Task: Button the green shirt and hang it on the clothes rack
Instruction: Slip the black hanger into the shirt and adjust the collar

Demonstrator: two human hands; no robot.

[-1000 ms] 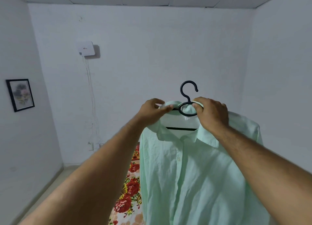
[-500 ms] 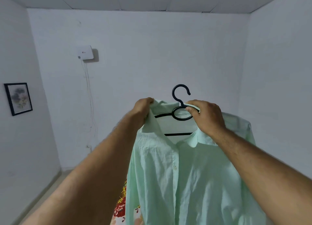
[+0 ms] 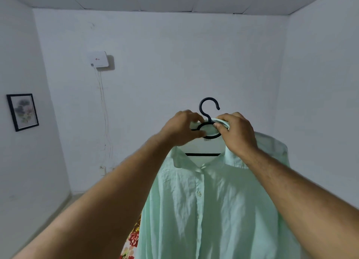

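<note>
Head view: you hold the green shirt up at arm's length in front of a white wall, draped on a black hanger whose hook rises free above your 2 hands. Your left hand is closed on the left side of the collar at the hanger's ring, fingers curled over fabric and plastic together. Your right hand pinches the right side of the collar band against the ring, thumb in front. The hanger's straight crossbar shows in the open neck, just below both hands. The placket is closed below the collar, with 1 pale button clearly visible; lower buttons are too faint to tell. A floral bedcover shows beside the shirt's lower left edge. On the wall sit a white box with trailing cables and, at far left, a framed picture.
</note>
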